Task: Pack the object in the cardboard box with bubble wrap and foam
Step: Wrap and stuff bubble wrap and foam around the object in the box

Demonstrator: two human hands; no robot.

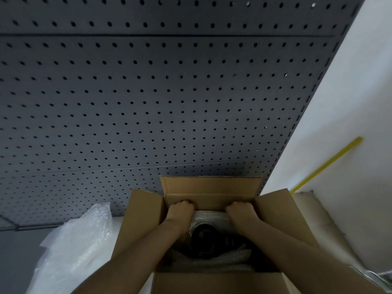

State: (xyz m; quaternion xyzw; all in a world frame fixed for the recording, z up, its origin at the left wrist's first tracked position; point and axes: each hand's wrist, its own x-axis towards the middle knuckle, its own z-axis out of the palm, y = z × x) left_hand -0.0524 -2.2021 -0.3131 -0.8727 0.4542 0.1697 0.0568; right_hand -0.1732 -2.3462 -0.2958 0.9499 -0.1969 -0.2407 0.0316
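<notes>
An open cardboard box [144, 221] stands in front of me with its flaps spread outward. Inside lies a dark round object [204, 234] wrapped in clear bubble wrap [210, 216]. More bubble wrap fills the box's near side. My left hand [180, 211] and my right hand [240, 212] are both deep in the box at its far wall, fingers curled down over the far edge of the wrapped bundle. My fingertips are hidden behind the bundle, so what they grip cannot be told for sure.
A loose sheet of bubble wrap [78, 240] lies left of the box on the white surface. A grey pegboard wall [148, 102] rises right behind the box. To the right are a white wall, a yellow strip [328, 164] and pale foam pieces [314, 213].
</notes>
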